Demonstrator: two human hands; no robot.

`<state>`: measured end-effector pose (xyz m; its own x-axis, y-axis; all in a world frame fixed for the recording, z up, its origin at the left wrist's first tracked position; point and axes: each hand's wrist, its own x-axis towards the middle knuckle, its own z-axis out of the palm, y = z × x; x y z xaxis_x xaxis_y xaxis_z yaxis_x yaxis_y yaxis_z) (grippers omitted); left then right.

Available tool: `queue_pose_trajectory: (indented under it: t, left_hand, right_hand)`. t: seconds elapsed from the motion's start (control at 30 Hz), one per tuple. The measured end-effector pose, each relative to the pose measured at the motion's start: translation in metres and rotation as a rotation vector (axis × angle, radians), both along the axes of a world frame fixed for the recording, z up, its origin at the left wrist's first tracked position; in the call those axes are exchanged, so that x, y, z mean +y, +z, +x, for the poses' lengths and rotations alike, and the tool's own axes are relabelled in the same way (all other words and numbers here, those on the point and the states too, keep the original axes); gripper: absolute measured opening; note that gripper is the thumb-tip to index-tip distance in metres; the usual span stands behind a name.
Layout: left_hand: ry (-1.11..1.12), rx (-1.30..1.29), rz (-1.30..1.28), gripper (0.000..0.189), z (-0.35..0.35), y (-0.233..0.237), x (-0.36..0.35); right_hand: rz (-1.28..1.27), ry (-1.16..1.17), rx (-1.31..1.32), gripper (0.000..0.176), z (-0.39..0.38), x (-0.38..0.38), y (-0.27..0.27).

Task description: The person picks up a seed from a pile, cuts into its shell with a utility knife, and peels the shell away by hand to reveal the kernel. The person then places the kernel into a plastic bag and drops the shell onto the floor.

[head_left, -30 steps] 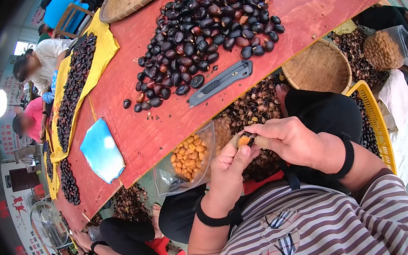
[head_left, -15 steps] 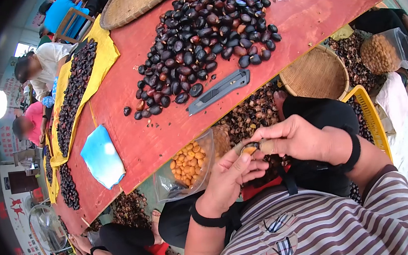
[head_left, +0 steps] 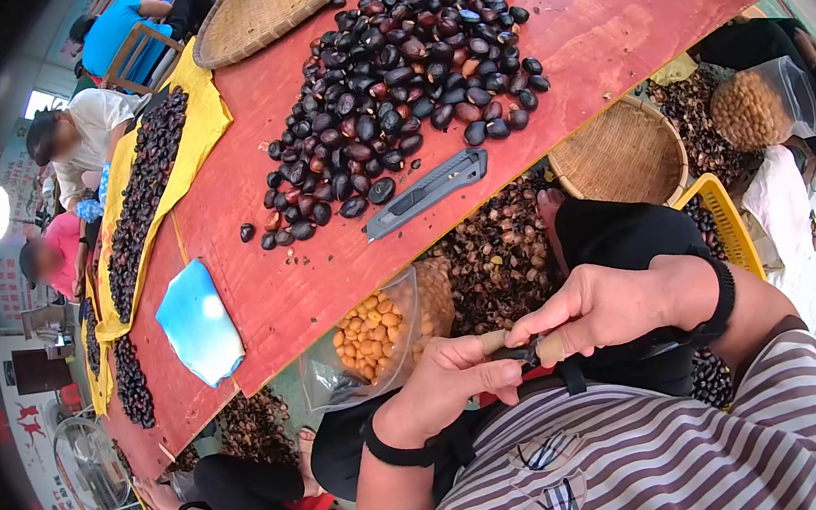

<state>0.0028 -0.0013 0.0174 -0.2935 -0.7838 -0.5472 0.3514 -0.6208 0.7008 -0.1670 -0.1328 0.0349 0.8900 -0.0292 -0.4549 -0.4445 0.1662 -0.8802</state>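
Note:
My left hand [head_left: 447, 379] and my right hand [head_left: 610, 307] meet above my lap, both closed. Between their fingertips is a dark nut [head_left: 516, 352], mostly covered by the fingers. Tan covers sit on some fingertips of both hands. Beyond them, a large heap of glossy dark nuts [head_left: 401, 105] lies on the red table [head_left: 302, 297]. A grey utility knife [head_left: 426, 193] rests at the heap's near side, untouched. Below the table edge, close to my left hand, a clear plastic bag [head_left: 406, 348] holds orange-yellow kernels [head_left: 369, 334].
Empty shells [head_left: 500, 270] cover the floor under the table edge. A round woven basket [head_left: 618, 152] and a yellow crate [head_left: 724, 224] stand to the right. A blue-white packet [head_left: 199, 324] and yellow cloth [head_left: 201, 117] lie on the table. Several people sit around.
Both hands have moved slightly down toward my lap. The orange kernel that showed in the nut is out of sight, and now only dark shell shows between the fingers.

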Motion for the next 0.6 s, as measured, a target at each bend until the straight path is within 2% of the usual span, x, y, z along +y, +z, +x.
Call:
queue_pose_trajectory:
  t: [0.37,0.47,0.6]
  left_hand:
    - [-0.219,-0.105,-0.002,0.021,-0.006,0.007,-0.003]
    - [-0.292,-0.147,0.009,0.02,-0.006,0.006,-0.006]
    - [-0.404,-0.21,0.015,0.019,-0.011,0.0,-0.01]
  right_hand:
    - [0.043,0.218,0.088,0.031,0.004,0.001,0.002]
    - [-0.051,0.276,0.102,0.029,0.006,0.001,0.0]
    - [-0.157,0.251,-0.046,0.029,0.004,0.003,-0.006]
